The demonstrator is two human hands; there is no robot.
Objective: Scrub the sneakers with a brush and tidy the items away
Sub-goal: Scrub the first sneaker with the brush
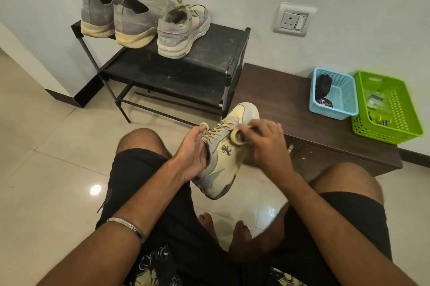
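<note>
A yellow and grey sneaker (226, 160) is held up between my knees, toe pointing away from me. My left hand (194, 150) grips it at the collar, fingers inside the opening. My right hand (265, 144) grips a small brush (239, 137) with yellowish bristles and presses it on the sneaker's side near the laces. Its matching sneaker (182, 30) stands on top of the black shoe rack (209, 62).
Two grey high-top shoes (116, 18) stand on the rack's left. A low brown bench (290, 99) at right carries a blue basket (335, 95) with a dark item and a green basket (388, 109) with small items. Wall socket (294, 19) above. Tiled floor around my bare feet.
</note>
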